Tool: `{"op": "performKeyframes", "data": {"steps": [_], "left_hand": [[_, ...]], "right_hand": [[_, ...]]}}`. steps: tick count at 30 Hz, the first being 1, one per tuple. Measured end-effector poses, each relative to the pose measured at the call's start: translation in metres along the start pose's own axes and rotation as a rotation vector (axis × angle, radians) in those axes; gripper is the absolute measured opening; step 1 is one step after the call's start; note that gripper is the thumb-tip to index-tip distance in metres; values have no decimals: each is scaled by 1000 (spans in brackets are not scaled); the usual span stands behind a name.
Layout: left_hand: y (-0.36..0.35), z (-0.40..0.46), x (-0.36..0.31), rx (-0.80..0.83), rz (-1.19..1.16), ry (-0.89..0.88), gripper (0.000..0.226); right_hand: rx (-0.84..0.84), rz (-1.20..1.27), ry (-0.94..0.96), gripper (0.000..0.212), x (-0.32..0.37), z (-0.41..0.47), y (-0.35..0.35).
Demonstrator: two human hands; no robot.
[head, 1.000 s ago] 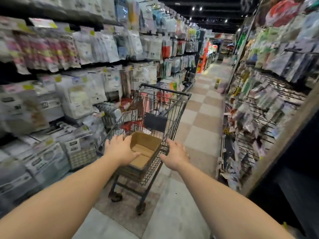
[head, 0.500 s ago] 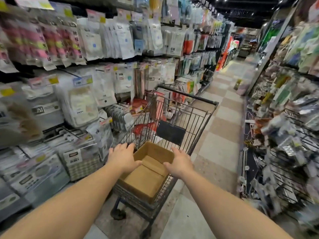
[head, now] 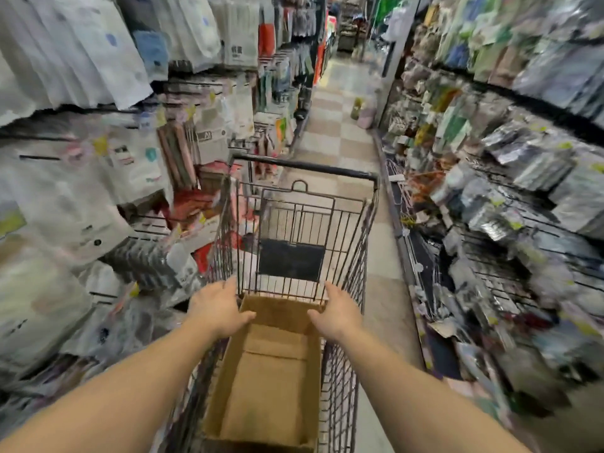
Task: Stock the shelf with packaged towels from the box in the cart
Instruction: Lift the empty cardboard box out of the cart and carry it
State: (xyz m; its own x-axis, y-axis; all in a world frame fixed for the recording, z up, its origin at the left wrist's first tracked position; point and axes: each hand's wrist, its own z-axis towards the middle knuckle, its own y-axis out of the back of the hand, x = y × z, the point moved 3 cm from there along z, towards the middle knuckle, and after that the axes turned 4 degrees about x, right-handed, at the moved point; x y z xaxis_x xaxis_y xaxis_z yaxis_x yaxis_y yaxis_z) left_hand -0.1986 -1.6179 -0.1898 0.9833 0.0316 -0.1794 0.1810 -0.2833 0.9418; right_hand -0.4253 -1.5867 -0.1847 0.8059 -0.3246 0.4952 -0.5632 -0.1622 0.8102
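A brown cardboard box point(head: 268, 384) lies in the wire shopping cart point(head: 346, 256), open at the top, and no goods show inside it. My left hand point(head: 217, 308) grips the box's far left corner, thumb inside the rim. My right hand point(head: 338, 313) grips the far right corner the same way. The shelves on the left point(head: 81, 178) hold hanging white packaged towels and cloths, blurred by motion.
The cart's black handle bar point(head: 304, 165) faces away from me down the aisle. Racks of packaged goods point(head: 510, 191) crowd the right side. A checkered floor point(head: 340, 125) runs ahead between both shelf rows, with small items standing far down it.
My view has moved closer and over the cart, so the box now lies straight below me. Both hands have stayed on the box's far corners.
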Motion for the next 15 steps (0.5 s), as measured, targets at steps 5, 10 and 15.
{"op": "performKeyframes", "data": {"steps": [5, 10, 15], "left_hand": [[-14, 44, -2, 56, -2, -76, 93], [-64, 84, 3, 164, -44, -67, 102], [-141, 109, 24, 303, -128, 35, 103]], "right_hand": [[10, 10, -99, 77, -6, 27, -15], [106, -12, -165, 78, -30, 63, -54], [230, 24, -258, 80, -72, 88, -122]]}}
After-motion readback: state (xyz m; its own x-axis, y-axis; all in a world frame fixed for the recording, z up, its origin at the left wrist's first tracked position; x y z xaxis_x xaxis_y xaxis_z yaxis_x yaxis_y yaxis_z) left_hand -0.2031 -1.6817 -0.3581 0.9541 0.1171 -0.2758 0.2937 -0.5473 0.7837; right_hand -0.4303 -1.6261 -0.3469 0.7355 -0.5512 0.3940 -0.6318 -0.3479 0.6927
